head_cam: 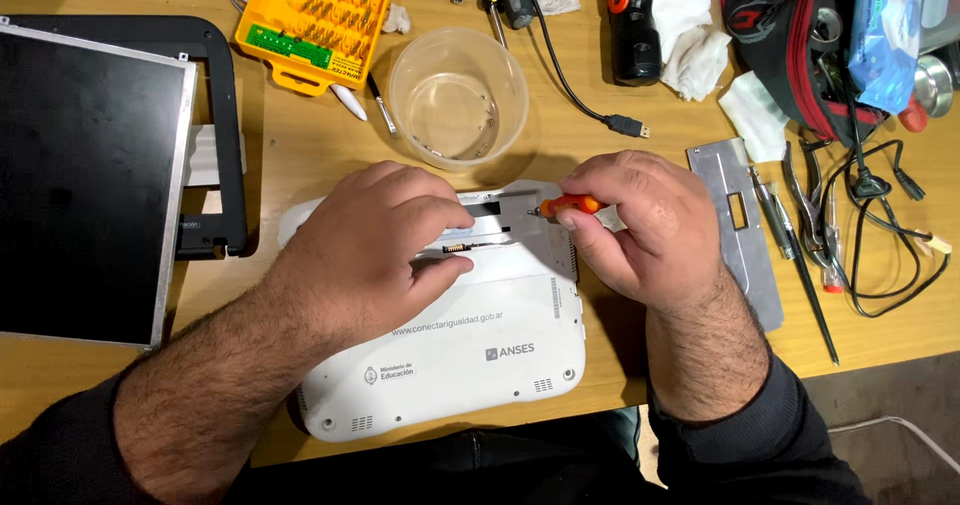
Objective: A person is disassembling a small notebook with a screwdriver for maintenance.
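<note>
Wooden table [300, 155], pale grain, scuffed, crowded on all sides. Largest item: bare flat display panel [85, 185], dark glossy face with thin metal edge, lying over a black plastic bezel frame [215, 85] at far left. Centre, at the near table edge: white plastic laptop base [470, 355], turned underside up, rounded corners, small vent grilles, smooth matte shell; a compartment on its far side stands open, showing dark slots and a small connector. Red-and-black fabric tool bag [790, 45] at far right, zip open, stuffed with packets. Left hand [375, 245] rests palm down on the far left of the laptop base, fingers curled over the open compartment and hiding part of it; it presses the shell, clasping nothing. Right hand [640, 225] is closed tight around a small orange-handled screwdriver [570, 205], thumb and forefinger pinching the handle, tip lying at the compartment's right edge. Beyond the hands: clear round plastic tub [458, 97] with a few tiny screws inside. Yellow bit-set tray [318, 20], rows of metal bits. Grey sheet-metal cover plate [740, 230] with cut-outs, just right of the right hand. Black and orange power driver [632, 20], crumpled white tissues [690, 40], black cable with plug [625, 123], pliers and loose probes [810, 225].
</note>
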